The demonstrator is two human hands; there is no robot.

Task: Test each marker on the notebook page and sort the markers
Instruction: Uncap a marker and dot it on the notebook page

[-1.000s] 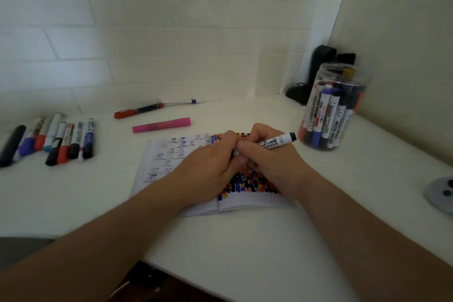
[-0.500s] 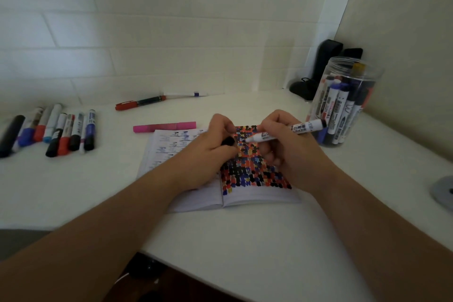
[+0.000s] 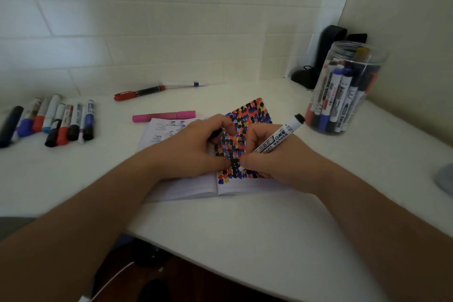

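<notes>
White table holds notebook, markers, jar.

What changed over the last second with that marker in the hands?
The hands parted and the cap came off. The right hand swung the marker over, so its tip now meets the coloured page of the notebook and its black end points up toward the jar. The left hand went from the marker to pinching a small dark piece, seemingly the cap. The sorted row stayed put.
</notes>
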